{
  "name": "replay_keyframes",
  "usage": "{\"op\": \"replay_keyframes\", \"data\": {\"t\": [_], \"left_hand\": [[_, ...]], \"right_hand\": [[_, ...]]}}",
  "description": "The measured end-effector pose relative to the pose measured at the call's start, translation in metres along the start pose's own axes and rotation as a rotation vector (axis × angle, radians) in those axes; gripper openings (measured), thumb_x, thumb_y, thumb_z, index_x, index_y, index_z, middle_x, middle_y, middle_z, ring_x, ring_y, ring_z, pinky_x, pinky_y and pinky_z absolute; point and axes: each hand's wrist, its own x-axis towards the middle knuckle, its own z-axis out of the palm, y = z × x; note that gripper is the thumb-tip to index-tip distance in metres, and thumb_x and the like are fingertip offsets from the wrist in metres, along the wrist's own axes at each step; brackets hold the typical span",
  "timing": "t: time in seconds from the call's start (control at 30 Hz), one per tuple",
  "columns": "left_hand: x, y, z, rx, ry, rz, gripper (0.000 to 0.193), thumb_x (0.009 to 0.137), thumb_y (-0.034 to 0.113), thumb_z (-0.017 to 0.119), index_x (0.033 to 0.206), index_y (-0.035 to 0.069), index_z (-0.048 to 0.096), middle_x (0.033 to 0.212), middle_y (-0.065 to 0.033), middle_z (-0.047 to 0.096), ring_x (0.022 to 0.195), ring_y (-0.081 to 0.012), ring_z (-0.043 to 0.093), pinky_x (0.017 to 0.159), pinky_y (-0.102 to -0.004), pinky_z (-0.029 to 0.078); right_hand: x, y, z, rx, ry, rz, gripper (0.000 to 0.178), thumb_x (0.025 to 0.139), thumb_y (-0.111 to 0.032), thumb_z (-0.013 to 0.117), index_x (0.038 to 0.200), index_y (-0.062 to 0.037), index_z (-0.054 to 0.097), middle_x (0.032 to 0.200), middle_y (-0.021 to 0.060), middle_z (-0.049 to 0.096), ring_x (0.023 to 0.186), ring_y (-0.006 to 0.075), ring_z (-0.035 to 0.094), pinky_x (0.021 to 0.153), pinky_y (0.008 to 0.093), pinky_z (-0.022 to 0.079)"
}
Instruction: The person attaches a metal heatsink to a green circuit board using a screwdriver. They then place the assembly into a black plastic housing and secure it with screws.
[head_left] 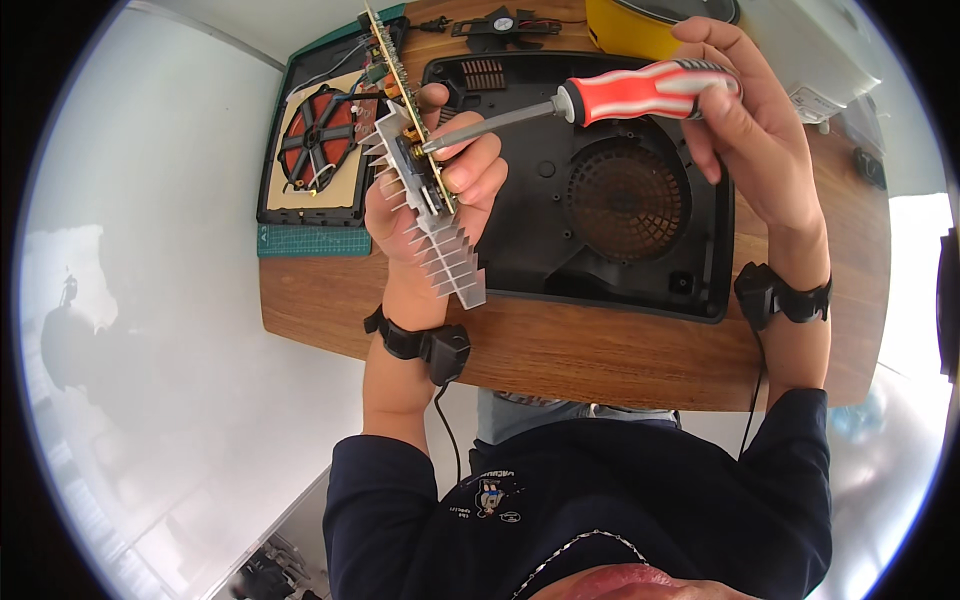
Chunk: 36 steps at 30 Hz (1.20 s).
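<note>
My left hand (470,165) is closed round a circuit board (402,92), held up on edge above the table. A finned metal heat sink (450,262) is attached along the board's left side, its fins pointing left and down. In my right hand (765,140) is a screwdriver (640,92) with a red and white handle, its fingers gripping the handle's end. The screwdriver's shaft runs left and slightly down, and its tip meets the face of the board near the heat sink. Whether the tip sits in a screw cannot be made out.
Under the hands lies a black plastic housing (640,285) with a round grille. At left, an opened unit with a round coil (318,140) rests on a green cutting mat (310,240). A small black fan (500,28) and a yellow container (630,30) stand at the back of the wooden table (560,345).
</note>
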Motion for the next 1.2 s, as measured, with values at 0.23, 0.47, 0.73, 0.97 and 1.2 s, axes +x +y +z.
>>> {"op": "replay_keyframes", "data": {"t": [0.23, 0.47, 0.73, 0.97, 1.2], "left_hand": [[0.001, 0.0, 0.002, 0.023, 0.002, 0.015, 0.071, 0.083, 0.019, 0.079, 0.142, 0.002, 0.046, 0.099, -0.0057, 0.055, 0.087, -0.0184, 0.056, 0.076, -0.0299, 0.047], [0.0, 0.0, 0.001, 0.003, 0.014, 0.003, 0.072, 0.082, 0.02, 0.081, 0.143, 0.002, 0.046, 0.099, -0.0051, 0.055, 0.086, -0.0176, 0.055, 0.075, -0.0292, 0.046], [-0.001, 0.005, 0.003, -0.022, 0.029, 0.002, 0.074, 0.081, 0.022, 0.081, 0.143, 0.002, 0.045, 0.098, -0.0052, 0.054, 0.086, -0.0174, 0.054, 0.075, -0.0294, 0.045], [0.0, 0.0, 0.005, 0.072, 0.035, 0.007, 0.074, 0.081, 0.026, 0.082, 0.143, 0.004, 0.046, 0.097, -0.0037, 0.055, 0.085, -0.0166, 0.055, 0.074, -0.0298, 0.046], [-0.002, 0.006, -0.001, -0.038, 0.016, -0.067, 0.078, 0.076, 0.025, 0.085, 0.142, 0.004, 0.047, 0.094, -0.0024, 0.055, 0.084, -0.0164, 0.058, 0.073, -0.0297, 0.046]], "right_hand": [[-0.002, -0.004, 0.01, -0.04, 0.092, 0.127, 0.052, 0.111, -0.044, 0.04, 0.142, -0.0021, 0.047, 0.097, 0.0036, 0.062, 0.057, 0.0045, 0.047, 0.048, 0.0178, 0.035], [-0.001, -0.01, 0.014, 0.02, 0.052, 0.078, 0.052, 0.11, -0.037, 0.047, 0.145, 0.0006, 0.044, 0.096, 0.0039, 0.062, 0.057, 0.0036, 0.047, 0.049, 0.017, 0.037], [-0.004, -0.019, -0.007, -0.071, -0.091, 0.335, 0.047, 0.106, -0.036, 0.057, 0.134, 0.0009, 0.054, 0.085, 0.0011, 0.062, 0.063, 0.0021, 0.052, 0.048, 0.0169, 0.039], [-0.002, 0.012, -0.004, -0.187, -0.04, -0.057, 0.056, 0.102, -0.047, 0.063, 0.13, 0.0012, 0.056, 0.088, 0.0015, 0.065, 0.054, 0.003, 0.051, 0.045, 0.0179, 0.037], [-0.005, 0.003, -0.01, -0.074, -0.164, 0.122, 0.049, 0.102, -0.049, 0.062, 0.12, -0.0032, 0.066, 0.079, 0.0001, 0.063, 0.058, 0.0009, 0.053, 0.048, 0.0161, 0.042]]}}
